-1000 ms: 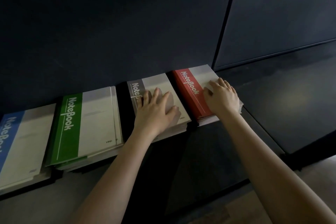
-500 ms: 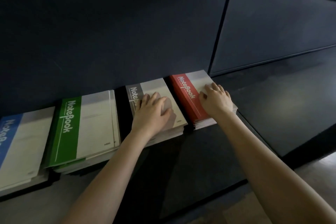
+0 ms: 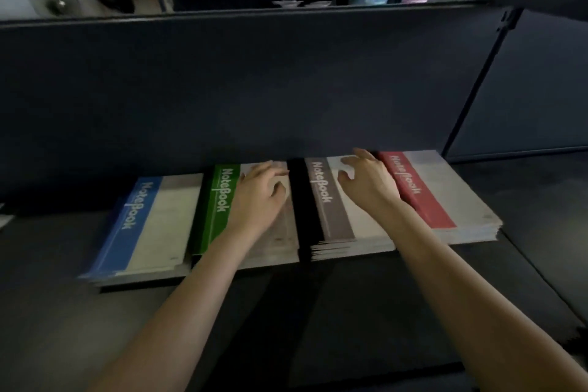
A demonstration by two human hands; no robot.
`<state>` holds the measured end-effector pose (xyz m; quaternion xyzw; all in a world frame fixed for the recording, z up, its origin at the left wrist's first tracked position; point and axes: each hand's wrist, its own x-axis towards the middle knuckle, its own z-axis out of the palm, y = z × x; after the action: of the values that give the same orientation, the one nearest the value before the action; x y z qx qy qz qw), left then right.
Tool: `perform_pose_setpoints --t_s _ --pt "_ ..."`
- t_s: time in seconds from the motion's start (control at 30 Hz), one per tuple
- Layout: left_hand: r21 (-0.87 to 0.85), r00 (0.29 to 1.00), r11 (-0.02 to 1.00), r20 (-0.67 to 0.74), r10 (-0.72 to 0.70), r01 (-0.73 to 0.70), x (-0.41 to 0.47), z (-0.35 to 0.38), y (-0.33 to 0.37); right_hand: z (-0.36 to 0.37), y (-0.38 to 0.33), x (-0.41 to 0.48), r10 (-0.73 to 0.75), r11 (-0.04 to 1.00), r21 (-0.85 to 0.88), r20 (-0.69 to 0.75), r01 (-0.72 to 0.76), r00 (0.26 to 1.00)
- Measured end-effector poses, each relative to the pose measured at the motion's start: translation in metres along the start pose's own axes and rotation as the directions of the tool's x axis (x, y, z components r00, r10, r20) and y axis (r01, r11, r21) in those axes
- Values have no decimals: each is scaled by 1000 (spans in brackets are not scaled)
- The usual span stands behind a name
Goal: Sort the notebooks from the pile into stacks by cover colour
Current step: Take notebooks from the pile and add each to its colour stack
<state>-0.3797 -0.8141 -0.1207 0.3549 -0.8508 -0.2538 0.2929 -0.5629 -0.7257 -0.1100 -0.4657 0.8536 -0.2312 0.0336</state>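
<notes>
Both hands have shifted one stack to the left in the past second. The left hand [image 3: 259, 197], which lay on the grey stack, now lies on the green stack [image 3: 219, 200]. The right hand [image 3: 366, 183] has left the red stack [image 3: 451, 197] and sits on the grey stack [image 3: 331, 210]. Both hands have their fingers loose and spread and clasp nothing. They are apart, with a dark gap of worktop between their two stacks. Motion blur makes it hard to say whether the palms press down or only skim the covers.

This looks like squaring up rather than sorting. No loose pile is in sight and four single-colour stacks already stand, so the task seems all but done. The red stack is now free and sits with its edges fairly even.

The notebooks are thin, flat rectangles with soft covers. Each has a coloured band down the spine side, printed "NoteBook" in pale letters, and the rest is matt off-white. Their stacked page edges show as fine layered lines, a little staggered on the grey stack.

All four stacks lie in a row along the back edge of the worktop [image 3: 286, 312]. The blue stack [image 3: 149, 226] is furthest left and the red is nearest the back right corner. The worktop is dark and dull, and a dark partition [image 3: 254, 89] that looks cloth-faced rises behind it.
</notes>
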Motion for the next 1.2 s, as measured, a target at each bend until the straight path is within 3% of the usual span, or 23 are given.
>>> perform_pose_setpoints --t_s 0.33,0.57,0.9,1.2 --pt "25 966 980 -177 -188 195 -39 -110 -92 70 -150 4 -318 939 167 91 300 944" --pt "93 923 944 -263 -282 315 -74 -185 -142 107 -244 -6 -454 881 223 152 417 878" --pt "40 831 881 -355 -429 472 -139 -276 -207 152 -366 -35 -636 765 294 204 573 745" --pt "-53 737 835 -442 -511 548 -197 -341 -253 193 -462 -72 -710 696 357 215 623 670"
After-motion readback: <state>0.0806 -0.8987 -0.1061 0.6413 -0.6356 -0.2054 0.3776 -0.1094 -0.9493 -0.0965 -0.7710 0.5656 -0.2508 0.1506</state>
